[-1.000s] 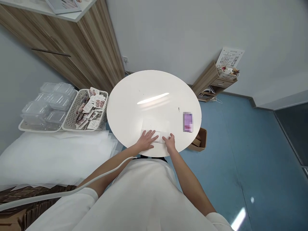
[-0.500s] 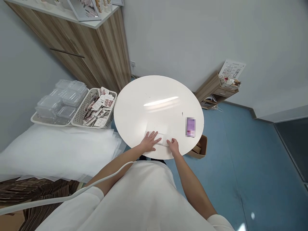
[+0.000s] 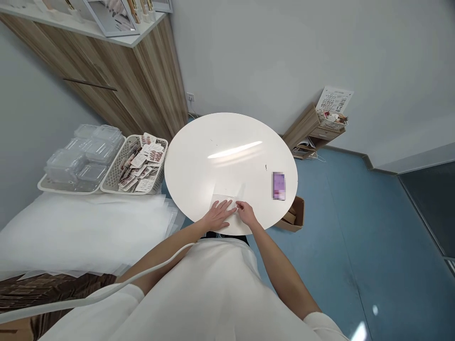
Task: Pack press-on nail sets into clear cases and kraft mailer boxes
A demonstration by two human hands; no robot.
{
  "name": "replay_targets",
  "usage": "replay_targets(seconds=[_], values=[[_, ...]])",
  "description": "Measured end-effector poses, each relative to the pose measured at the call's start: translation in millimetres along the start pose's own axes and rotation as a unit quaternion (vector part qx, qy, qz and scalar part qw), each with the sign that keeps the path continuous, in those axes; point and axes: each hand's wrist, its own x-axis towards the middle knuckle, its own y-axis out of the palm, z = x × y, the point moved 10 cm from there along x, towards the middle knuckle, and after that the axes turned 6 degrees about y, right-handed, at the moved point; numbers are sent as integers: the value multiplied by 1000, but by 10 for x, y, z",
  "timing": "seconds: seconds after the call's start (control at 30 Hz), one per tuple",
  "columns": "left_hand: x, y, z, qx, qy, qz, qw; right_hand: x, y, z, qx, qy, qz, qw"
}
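Observation:
My left hand (image 3: 217, 215) lies with fingers spread on a thin translucent white sheet (image 3: 220, 192) near the front edge of the round white table (image 3: 192, 161). Close beside its fingertips, my right hand (image 3: 245, 212) pinches the right side of the sheet, which is folded over toward the left hand. A white flat item under the sheet is mostly hidden by the hands. To the right on the table lies a purple, blurred rectangular item (image 3: 279, 185).
At the left are a basket of printed cards (image 3: 161, 182), clear plastic boxes (image 3: 67, 163) and a pile of white sheets (image 3: 88, 227). A cardboard box (image 3: 300, 220) stands beyond the table's right edge. A white cable (image 3: 142, 270) crosses my left arm.
My right hand has moved left, close to my left hand, bringing the sheet's right side over. The left hand stays spread on the sheet. The whole view has shifted slightly.

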Motion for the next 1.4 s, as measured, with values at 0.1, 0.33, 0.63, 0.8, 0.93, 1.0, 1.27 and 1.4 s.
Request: replay_targets(seconds=[0.1,0.33,0.63,0.8,0.93,1.0,1.27,1.4], values=[[-2,-4,6,-4,-15,-9,1000,-19,-41,59,-128,-33,-29,991],[-319,3,361,-103,-214,-86,967,-108,62,207,-277,-63,-51,957],[-737,457,657,-449,-467,-196,737,-136,173,252,-268,-62,-41,961],[-765,487,752,-564,-497,-310,582,-174,205,217,-249,-70,-37,965],[-681,429,777,-591,-462,-302,589,-169,207,206,-227,-86,-38,969],[-621,350,776,-579,-435,-295,624,-153,202,208,-213,-97,-37,971],[-34,-3,466,-405,-271,-195,851,-51,198,67,-77,-62,-34,994],[185,-2,295,-301,-232,-137,915,11,195,-31,20,-38,6,999]])
